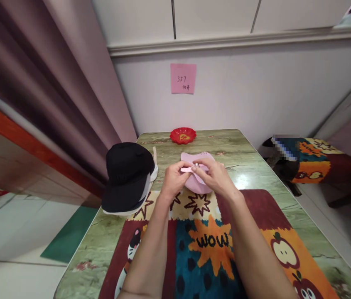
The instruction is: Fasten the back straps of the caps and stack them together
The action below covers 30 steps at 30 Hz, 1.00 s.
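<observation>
1 pink item (198, 187), perhaps a cap, is lying beyond the mat (265, 207), its near side meeting the mat's far edge, midway between the left and right edges of the tabletop (253, 176). Its narrow pink strip (186, 169) is running crosswise, long axis roughly parallel to the tabletop's far edge, between the 2 hands; neither is clearly nearer. The left hand (175, 180) is pinching the strip's left end between thumb and finger; the right hand (215, 174) is gripping it farther right, its fingers partly hiding the contact. Farther out, a black cap (128, 174) is sitting at the tabletop's left edge, and a red dish (183, 136) is standing by the far edge.
</observation>
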Tool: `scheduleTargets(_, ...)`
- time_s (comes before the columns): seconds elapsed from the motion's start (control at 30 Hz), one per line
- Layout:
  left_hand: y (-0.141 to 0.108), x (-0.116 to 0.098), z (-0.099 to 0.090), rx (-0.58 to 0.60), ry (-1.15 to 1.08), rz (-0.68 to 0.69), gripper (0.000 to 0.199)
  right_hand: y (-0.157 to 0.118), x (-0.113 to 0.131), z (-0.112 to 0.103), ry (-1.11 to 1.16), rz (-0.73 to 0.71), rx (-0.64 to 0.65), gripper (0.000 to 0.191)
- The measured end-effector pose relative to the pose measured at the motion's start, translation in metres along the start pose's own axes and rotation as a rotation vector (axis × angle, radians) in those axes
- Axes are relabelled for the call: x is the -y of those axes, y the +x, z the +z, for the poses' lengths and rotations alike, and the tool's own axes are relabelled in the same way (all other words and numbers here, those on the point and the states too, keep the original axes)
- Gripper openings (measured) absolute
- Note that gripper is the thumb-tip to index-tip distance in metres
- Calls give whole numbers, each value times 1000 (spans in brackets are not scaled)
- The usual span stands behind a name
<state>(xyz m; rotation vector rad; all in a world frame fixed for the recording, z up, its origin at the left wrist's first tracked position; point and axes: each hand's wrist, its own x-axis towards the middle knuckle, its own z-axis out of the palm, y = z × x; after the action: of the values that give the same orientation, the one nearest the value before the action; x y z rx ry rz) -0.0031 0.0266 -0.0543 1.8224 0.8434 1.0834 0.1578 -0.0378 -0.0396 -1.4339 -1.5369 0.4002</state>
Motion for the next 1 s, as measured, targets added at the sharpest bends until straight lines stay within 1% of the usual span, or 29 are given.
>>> scheduleTargets(0.1,2,-1,-3,-26,-73,-33,13,-3,-2,2,-90,-46,50,23)
scheduleTargets(0.17,3,-2,-4,-50,-78,-39,13,-4,-3,-2,-148,-11,38,23)
scheduleTargets(0.23,3,-3,-5,-81,-93,-39,13,-4,-3,-11,-137,47,12,25)
scheduleTargets(0.33,1,-6,-4,-119,-132,-47,16,-5,-4,-24,15,74,-21,21)
scheduleTargets(0.37,0,-7,-3,-132,-140,-48,16,-5,-4,-26,88,74,-52,22)
scheduleTargets(0.5,-2,-14,-2,-174,-206,-53,15,-4,-3,-26,395,122,-299,28)
scheduleTargets(0.53,-2,-16,-1,-177,-237,-68,15,-4,-3,-24,458,139,-328,29)
scheduleTargets(0.57,-3,-18,-1,-177,-276,-89,15,-3,-2,-22,506,151,-323,30)
scheduleTargets(0.7,-3,-28,0,-149,-486,-198,19,-2,5,-9,588,189,-159,35)
scheduleTargets(0.77,-3,-30,0,-138,-553,-233,21,-1,8,-2,610,205,-111,35)
scheduleTargets(0.9,-2,-27,1,-122,-558,-230,19,-1,14,9,663,231,-71,35)
scheduleTargets(1.0,-2,-22,3,-114,-547,-194,17,-1,16,11,663,254,-30,36)
